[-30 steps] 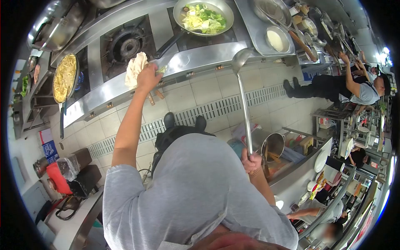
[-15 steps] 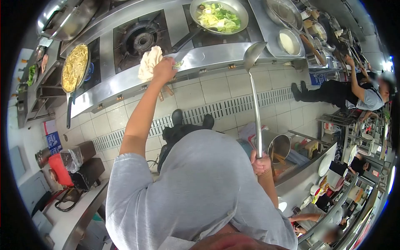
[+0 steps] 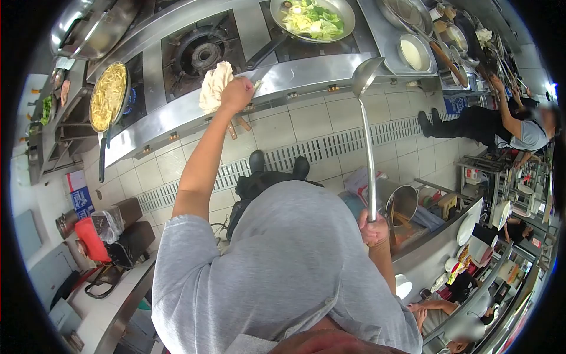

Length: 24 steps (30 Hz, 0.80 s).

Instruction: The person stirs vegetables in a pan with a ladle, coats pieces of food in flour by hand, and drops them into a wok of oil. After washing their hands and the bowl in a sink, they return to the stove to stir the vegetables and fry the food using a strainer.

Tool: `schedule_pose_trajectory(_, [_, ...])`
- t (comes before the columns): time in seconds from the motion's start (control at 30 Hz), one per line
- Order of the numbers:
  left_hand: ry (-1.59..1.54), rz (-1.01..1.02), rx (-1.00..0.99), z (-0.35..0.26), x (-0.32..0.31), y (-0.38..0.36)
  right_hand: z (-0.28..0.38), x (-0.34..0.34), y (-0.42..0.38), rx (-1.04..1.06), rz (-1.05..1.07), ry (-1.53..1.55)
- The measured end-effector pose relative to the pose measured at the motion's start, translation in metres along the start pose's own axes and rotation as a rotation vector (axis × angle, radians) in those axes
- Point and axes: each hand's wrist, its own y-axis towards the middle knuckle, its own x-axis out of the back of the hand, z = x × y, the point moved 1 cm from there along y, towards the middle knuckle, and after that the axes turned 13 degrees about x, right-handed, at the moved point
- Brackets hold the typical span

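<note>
My left hand (image 3: 237, 95) is closed on a bunched cream cloth (image 3: 215, 87) at the steel front edge of the stove. A small pale green scrap (image 3: 257, 86) shows beside its fingers. My right hand (image 3: 374, 229) grips the lower end of a long metal ladle (image 3: 368, 153). The ladle points away from me, its bowl over the stove's front edge. A frying pan (image 3: 349, 25) with chopped green and yellow leaves (image 3: 309, 20) sits on the burner beyond, its dark handle reaching toward my left hand.
At the left, a pan of noodle-like strips (image 3: 109, 97) sits over a blue flame, handle jutting past the stove edge. A burner (image 3: 206, 56) lies between the pans. A bowl of white contents (image 3: 413, 53) stands at right. Behind are a steel pot (image 3: 404, 200) and co-workers (image 3: 522, 127).
My view has shifted slightly. The ladle's bowl sits a little farther right over the stove edge. My left hand stays by the cloth, both hands keeping their hold.
</note>
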Motion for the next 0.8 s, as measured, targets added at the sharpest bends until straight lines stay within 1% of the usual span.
schedule_pose_trajectory(0.03, [-0.078,0.044,0.014,0.002,0.002,0.0,0.0,0.001,-0.001,-0.005,-0.005,0.004])
schedule_pose_trajectory(0.13, [-0.571,0.312,0.166,0.005,0.004,-0.005,0.0,0.003,-0.002,-0.009,-0.008,0.013])
schedule_pose_trajectory(0.23, [-0.864,0.542,0.197,0.003,0.014,-0.016,-0.001,0.002,0.001,0.0,-0.001,0.013])
schedule_pose_trajectory(0.33, [-1.008,0.617,0.139,-0.007,0.027,-0.035,0.001,0.0,0.002,-0.001,-0.014,-0.001])
schedule_pose_trajectory(0.5, [-1.039,0.62,0.05,-0.016,0.05,-0.063,0.005,0.005,0.004,-0.014,0.024,0.036])
schedule_pose_trajectory(0.63, [-1.021,0.552,-0.017,-0.01,0.064,-0.101,0.007,0.001,0.014,-0.02,0.13,0.191])
schedule_pose_trajectory(0.73, [-1.037,0.533,0.044,0.014,0.074,-0.134,0.007,0.006,0.024,-0.08,0.259,0.332])
schedule_pose_trajectory(0.8, [-1.042,0.492,0.06,0.038,0.08,-0.156,0.01,-0.001,0.037,-0.091,0.319,0.292])
